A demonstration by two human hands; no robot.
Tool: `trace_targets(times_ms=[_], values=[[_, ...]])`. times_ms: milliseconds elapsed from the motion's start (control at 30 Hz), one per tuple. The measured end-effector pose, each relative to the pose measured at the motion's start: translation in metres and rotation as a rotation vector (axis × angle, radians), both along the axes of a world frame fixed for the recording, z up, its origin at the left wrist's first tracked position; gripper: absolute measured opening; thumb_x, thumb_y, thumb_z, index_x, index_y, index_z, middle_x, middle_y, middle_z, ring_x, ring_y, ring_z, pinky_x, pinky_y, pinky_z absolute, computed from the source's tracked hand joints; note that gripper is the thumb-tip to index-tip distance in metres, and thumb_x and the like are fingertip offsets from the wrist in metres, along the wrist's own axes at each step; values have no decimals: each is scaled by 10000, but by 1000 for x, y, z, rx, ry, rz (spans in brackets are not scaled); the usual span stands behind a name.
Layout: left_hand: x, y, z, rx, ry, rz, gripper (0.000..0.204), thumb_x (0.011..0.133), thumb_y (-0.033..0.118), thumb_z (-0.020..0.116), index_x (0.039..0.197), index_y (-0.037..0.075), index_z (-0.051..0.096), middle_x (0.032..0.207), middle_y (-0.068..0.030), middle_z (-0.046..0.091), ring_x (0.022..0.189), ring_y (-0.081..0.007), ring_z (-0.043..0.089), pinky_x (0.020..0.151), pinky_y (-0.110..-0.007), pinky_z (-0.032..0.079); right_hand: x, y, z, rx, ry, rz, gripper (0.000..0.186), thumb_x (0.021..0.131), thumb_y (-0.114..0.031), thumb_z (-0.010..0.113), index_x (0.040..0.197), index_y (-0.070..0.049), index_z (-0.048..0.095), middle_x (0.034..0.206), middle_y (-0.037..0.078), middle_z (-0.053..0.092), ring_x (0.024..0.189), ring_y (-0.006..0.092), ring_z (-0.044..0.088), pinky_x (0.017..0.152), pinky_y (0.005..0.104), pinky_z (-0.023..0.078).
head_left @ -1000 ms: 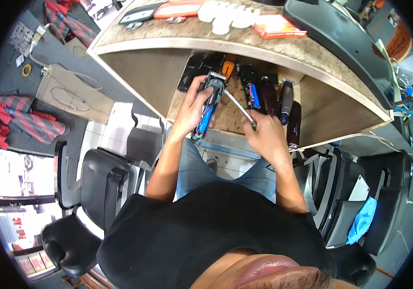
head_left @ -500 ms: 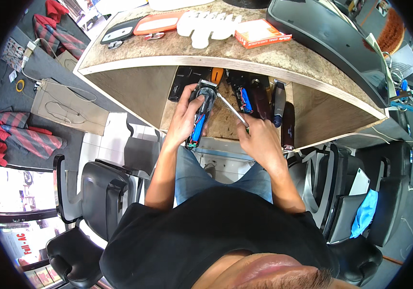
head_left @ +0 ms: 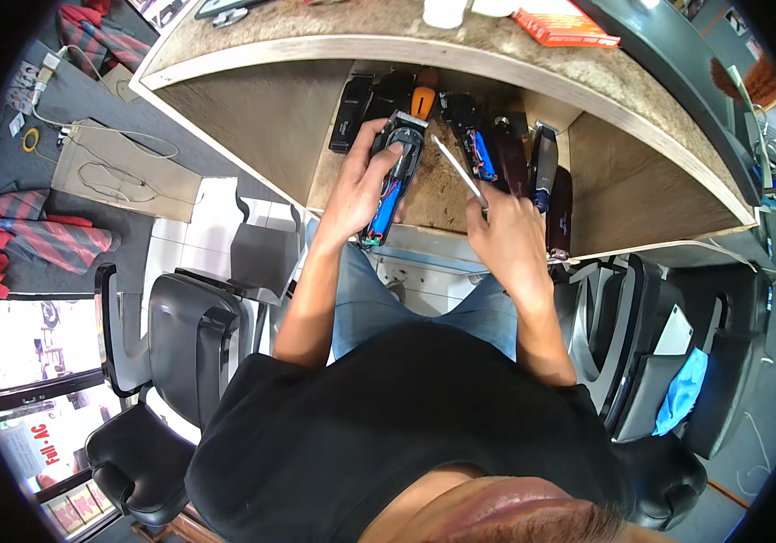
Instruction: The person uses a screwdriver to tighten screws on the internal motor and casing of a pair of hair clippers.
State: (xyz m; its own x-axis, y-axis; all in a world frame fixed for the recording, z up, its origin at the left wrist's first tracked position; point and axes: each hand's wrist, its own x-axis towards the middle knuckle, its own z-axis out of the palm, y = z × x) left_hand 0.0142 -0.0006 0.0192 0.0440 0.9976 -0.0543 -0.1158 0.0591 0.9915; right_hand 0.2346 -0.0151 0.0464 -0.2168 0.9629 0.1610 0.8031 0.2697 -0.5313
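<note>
My left hand (head_left: 352, 197) is wrapped around a black hair clipper (head_left: 411, 136), its thumb lying across the upper body. The lower part of the clipper has no cover, so a blue battery (head_left: 386, 204) and thin wires show. In my right hand (head_left: 513, 237) is a screwdriver (head_left: 458, 170); its metal shaft slants up and left, and the handle is hidden in my fingers. The tip is a short way to the right of the clipper, apart from it. Below both hands is the wooden compartment's floor (head_left: 442, 204).
Several more clippers lie in the compartment, among them a dark red one (head_left: 509, 154) and another opened one with a blue part (head_left: 482, 152). An orange-handled tool (head_left: 422, 101) lies at the back. The curved countertop (head_left: 316, 34) overhangs them. Black chairs (head_left: 184, 339) stand on both sides.
The view has shifted, so the countertop sits higher in it. The screwdriver's tip, close against the clipper's side before, now stands slightly away. Both hands keep their holds.
</note>
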Motion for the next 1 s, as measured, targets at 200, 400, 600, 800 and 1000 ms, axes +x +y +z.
trace_targets(times_ms=[200,400,600,800,1000], values=[[-1,2,-4,33,-6,-1,390,1120,238,472,1486,111,431,871,-129,701,553,-172,631,457,-309,522,4,9,11,-171,189,5,305,1062,-291,618,1133,-36,769,816,234,738,773,483,712,731,522,570],[-2,3,-6,22,-21,38,403,1122,264,478,1493,116,423,861,-141,710,558,-177,641,459,-318,536,2,29,9,208,27,69,188,1019,-167,655,1075,-19,755,1007,199,721,893,430,727,771,530,567],[1,3,-6,8,-127,168,439,1130,309,456,1521,123,387,867,-151,711,550,-189,644,450,-333,554,-5,42,-2,282,-95,146,98,916,-95,708,964,-28,763,1037,176,618,794,416,720,729,526,581],[5,2,-7,47,-137,247,414,1136,321,439,1474,88,384,849,-150,686,538,-194,636,436,-327,542,-6,48,1,294,-185,178,119,905,-120,747,975,-31,785,1067,151,615,848,373,724,740,486,578],[3,2,-12,160,-219,352,343,1134,325,420,1378,84,432,873,-149,680,542,-181,629,420,-319,549,-7,49,-2,374,-218,275,107,781,-3,682,867,25,740,1091,223,602,897,381,735,734,499,617]])
